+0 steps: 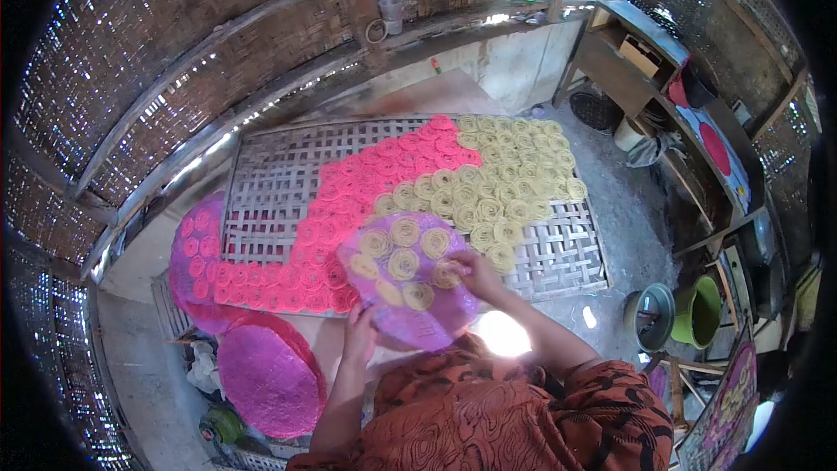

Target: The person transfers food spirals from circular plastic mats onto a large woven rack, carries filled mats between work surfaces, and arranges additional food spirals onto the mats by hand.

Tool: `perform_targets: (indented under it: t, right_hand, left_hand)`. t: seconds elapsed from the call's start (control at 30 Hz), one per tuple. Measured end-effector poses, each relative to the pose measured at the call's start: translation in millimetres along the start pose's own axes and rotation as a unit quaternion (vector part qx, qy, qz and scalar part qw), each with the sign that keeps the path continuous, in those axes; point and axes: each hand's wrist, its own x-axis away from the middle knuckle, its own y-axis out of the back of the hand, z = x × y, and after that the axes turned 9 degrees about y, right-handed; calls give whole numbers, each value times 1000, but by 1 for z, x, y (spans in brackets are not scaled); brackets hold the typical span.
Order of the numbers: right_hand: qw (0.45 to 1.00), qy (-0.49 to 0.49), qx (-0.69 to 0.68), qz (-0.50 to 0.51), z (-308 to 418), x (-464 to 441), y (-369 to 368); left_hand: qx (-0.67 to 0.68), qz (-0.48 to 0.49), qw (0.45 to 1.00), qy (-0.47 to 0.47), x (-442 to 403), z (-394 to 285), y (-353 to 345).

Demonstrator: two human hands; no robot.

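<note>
A purple, roughly round sheet [449,318] with several pale-yellow coiled rosettes on it, like raw noodle crackers, is held tilted in front of me. My left hand [357,334] grips its lower left edge. At the sheet's right side my right hand [479,279] has its fingers closed at the edge of a yellow coil [445,275]. Beyond the sheet lies a woven bamboo rack [270,174], bearing rows of pink coils [370,179] on the left and yellow coils [514,157] on the right.
A stack of round purple sheets [268,379] stands at my lower left. Another purple sheet with pink coils [193,249] lies by the rack's left edge. To the right are a grey bucket [649,316], a green bucket [697,312] and a wooden shelf [602,52].
</note>
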Motion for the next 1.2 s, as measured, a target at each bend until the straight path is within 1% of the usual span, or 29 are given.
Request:
perform_targets:
  t: [0.03,0.07,0.1,0.13,0.17,0.23,0.27,0.3,0.33,0.37,0.43,0.47,0.5,0.53,0.57,0.63,0.67,0.73,0.77,0.8,0.83,0.87,0.9,0.97,1.0,1.03,1.07,1.1,1.2]
  right_hand:
    - [993,-44,-104,35,29,-7,-21]
    - [984,5,-126,124,34,-13,-40]
    - [976,8,-170,134,63,-17,-52]
    - [991,54,-92,79,49,-19,-76]
    - [991,54,-92,76,37,-25,-79]
    - [974,-119,-178,75,13,-36,-74]
    - [906,-211,-367,0,2,-35,-65]
    - [856,-264,-443,-16,-16,-33,-42]
    - [876,-208,-430,-65,-67,-27,-35]
    - [887,-204,-398,-111,-75,-20,-3]
    - [904,-200,-322,-198,-91,-7,60]
    - [921,-157,-255,-249,-92,2,85]
    - [937,-130,-172,-277,-104,6,105]
    - [935,-87,-73,-336,-138,8,114]
    - [922,-91,-42,-373,-154,9,122]
    - [895,-122,-188,-385,-166,11,132]
    - [895,-122,-187,-387,-171,11,132]
    - [877,-187,-215,-387,-181,13,129]
    - [875,-188,-216,-389,-185,15,127]
    - [919,-154,5,-362,-190,16,126]
    - [915,-112,226,-316,-192,16,125]
    - [920,-188,222,-264,-147,9,125]
    - [928,-171,134,-301,-139,-4,109]
    - [934,49,153,-319,-132,-23,57]
    - [981,-26,109,-161,-53,-26,51]
    - [989,-77,-109,-70,-21,-37,28]
    - [986,-2,-165,-14,12,-43,12]
    - [976,9,-217,-3,41,-47,-1]
    - [987,43,-147,-54,39,-54,-17]
  left_hand:
    - [23,41,999,13,0,-5,-13]
    - [47,86,995,26,-1,-8,-27]
    - [48,87,995,24,-1,-11,-40]
    - [60,105,992,22,0,-14,-52]
    - [70,125,989,21,0,-16,-58]
    - [54,127,990,35,-4,-8,-35]
    - [58,122,990,47,3,-13,-35]
    - [61,118,989,59,6,-16,-29]
    - [68,95,989,88,-2,-5,-2]
    - [69,101,988,91,-1,-4,11]
    - [35,56,996,62,1,-5,28]
    - [36,57,996,65,-4,-7,38]
    - [13,-1,996,90,-11,-7,50]
    - [-11,-57,992,113,-21,-8,58]
    - [-12,-54,992,115,-32,-11,62]
    - [-81,-70,993,55,-58,-16,67]
    - [-81,-68,993,55,-73,-18,72]
    - [-104,-43,993,32,-94,-22,76]
    - [-106,-42,993,32,-96,-21,76]
    - [-141,-79,987,5,-99,-20,75]
    - [-174,-116,978,-24,-101,-20,70]
    - [-176,-114,977,-26,-102,-23,61]
    - [-142,-60,988,-26,-97,-29,45]
    - [-92,13,996,-4,-65,-50,-22]
    - [-75,32,997,17,-46,-58,-64]
    - [-89,62,994,3,-52,-47,-76]
    - [-103,93,990,-12,-57,-39,-86]
    - [-112,129,985,-24,-60,-31,-95]
    - [-60,128,990,8,-51,-29,-113]
